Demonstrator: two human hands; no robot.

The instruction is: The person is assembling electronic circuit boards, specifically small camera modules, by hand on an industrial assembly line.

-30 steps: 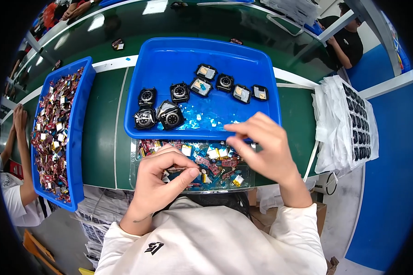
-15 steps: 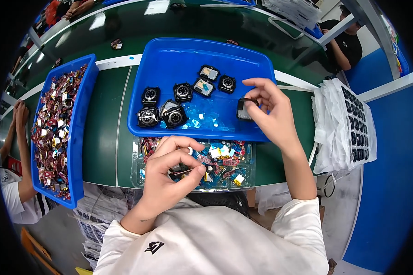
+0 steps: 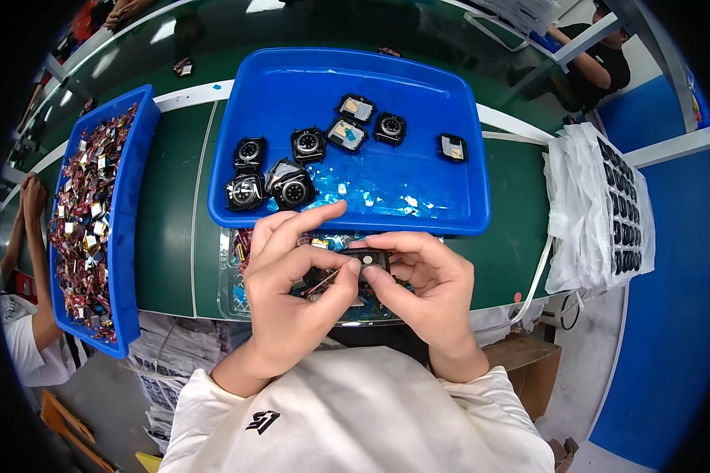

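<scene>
My right hand (image 3: 430,288) is closed on a small black watch case (image 3: 377,256) in front of my chest, thumb on its face, where pale round spots show. My left hand (image 3: 296,284) pinches a thin metal tool (image 3: 323,282) that looks like tweezers, mostly hidden by the fingers; its thumb and forefinger meet the case's left edge. Beyond both hands lies a blue tray (image 3: 347,63) holding several black watch cases, some with round backs up, such as one watch case (image 3: 390,128), others showing grey innards, such as another watch case (image 3: 452,147).
Below my hands, a clear plastic tray (image 3: 233,303) holds small circuit parts. A long blue bin (image 3: 146,134) heaped with red and white parts stands at left. White-wrapped stacks of black pieces (image 3: 599,205) stand at right. Another person's hands (image 3: 33,197) are at far left.
My right hand has come from the blue tray toward me with the watch case, meeting my left hand. A watch case now shows at the tray's right side, where my hand was.
</scene>
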